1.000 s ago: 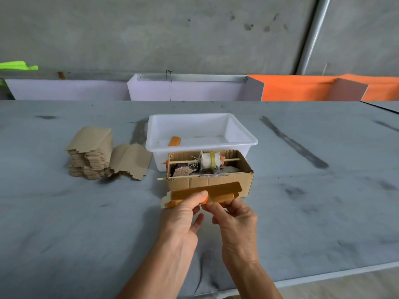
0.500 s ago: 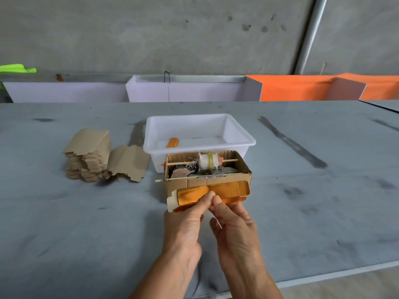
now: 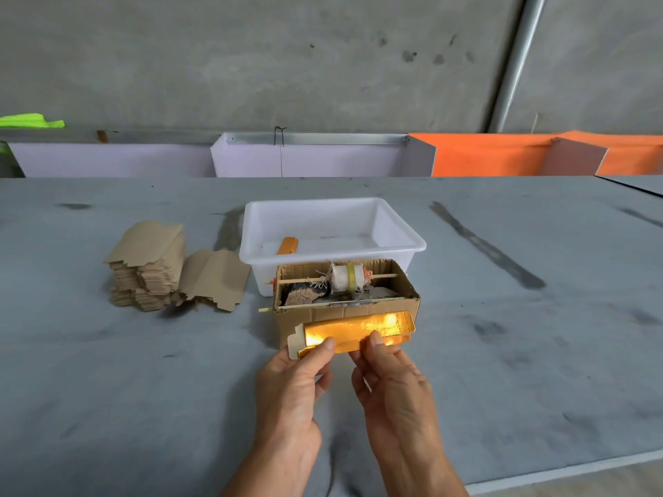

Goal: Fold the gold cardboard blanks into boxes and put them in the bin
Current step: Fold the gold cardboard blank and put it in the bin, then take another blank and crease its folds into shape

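The blank (image 3: 355,331) has opened since, both hands (image 3: 294,385) (image 3: 391,382) pinching it; one box (image 3: 287,245) binned (image 3: 412,242), stack (image 3: 147,267) left.

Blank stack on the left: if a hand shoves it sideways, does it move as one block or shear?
The blank stack probably shears: its edges are already ragged and one blank has slid off beside it. Thin flat card, so likely light and easily scattered. Its height looks uneven, so the top layers may tip first.

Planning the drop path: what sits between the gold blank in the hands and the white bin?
In the head view, an open brown cardboard box holding a spool on a stick stands between the gold blank and the white bin.
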